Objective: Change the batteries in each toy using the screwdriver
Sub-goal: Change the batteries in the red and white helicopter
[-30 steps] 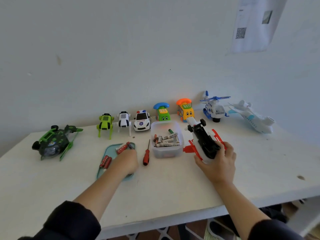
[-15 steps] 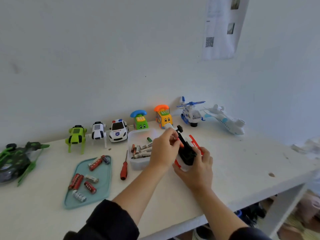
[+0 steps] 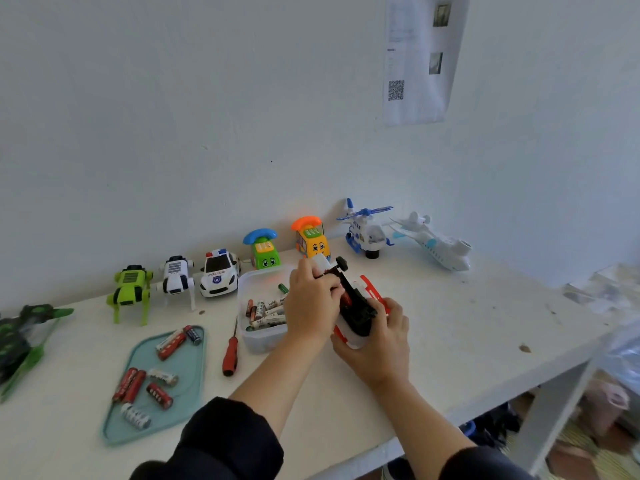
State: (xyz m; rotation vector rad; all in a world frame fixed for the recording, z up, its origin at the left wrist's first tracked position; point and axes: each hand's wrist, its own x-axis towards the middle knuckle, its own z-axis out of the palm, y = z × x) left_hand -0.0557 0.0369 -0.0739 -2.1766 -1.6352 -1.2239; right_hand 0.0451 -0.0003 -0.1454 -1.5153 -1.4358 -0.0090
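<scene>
The right hand [image 3: 375, 341] grips the rear of a red and white toy [image 3: 356, 306] that is turned underside up, its black base facing the camera, just above the white table [image 3: 467, 327]. The left hand [image 3: 311, 303] is at the toy's front end, fingers curled and pinching something at the open base; what it pinches is too small to tell. The two hands are close together on the toy.

Just left of the toy stands a clear tub [image 3: 258, 336] holding batteries [image 3: 266, 311] whose lettering is too blurred to read. The screwdriver [image 3: 231, 351], red-handled, lies on the table between the tub and a teal tray [image 3: 187, 386] with more batteries [image 3: 149, 386], mostly red.

Along the wall stand a green robot dog [image 3: 130, 292], a white robot dog [image 3: 176, 277], a white car [image 3: 218, 277] marked "POLICE" on its hood, a green phone car [image 3: 263, 249], an orange phone car [image 3: 311, 239], a helicopter [image 3: 365, 232] and a plane [image 3: 436, 245]. A sheet [image 3: 419, 60] with a QR code hangs on the wall; its text is unreadable.
</scene>
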